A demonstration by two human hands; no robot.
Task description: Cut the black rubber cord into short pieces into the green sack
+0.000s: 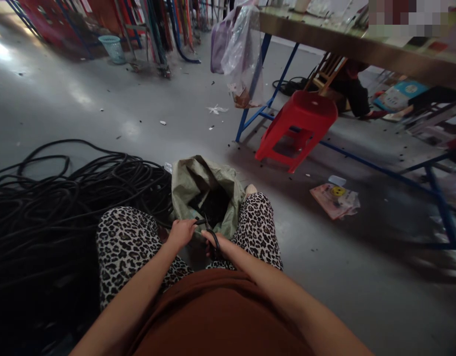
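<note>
Between my knees stands an open woven sack (pixel 183 190), pale green, with dark pieces (pixel 215 205) inside that I cannot make out one by one. My left hand (pixel 182 232) is closed on a short end of black cord (pixel 200 222) over the sack's near rim. Just right of it, my right hand (pixel 215 243) grips scissors (pixel 216 241) with black handles. Their blades point up and left, close to the cord end; whether they touch it I cannot tell. A large heap of black cord (pixel 112 173) lies on the floor to my left.
A red stool (pixel 302 121) stands ahead to the right, beside a table (pixel 324 37) with blue legs. A clear plastic bag (pixel 244 54) hangs from the table's corner. Packaging (pixel 335 198) lies on the floor. Another person's leg (pixel 355 91) shows under the table.
</note>
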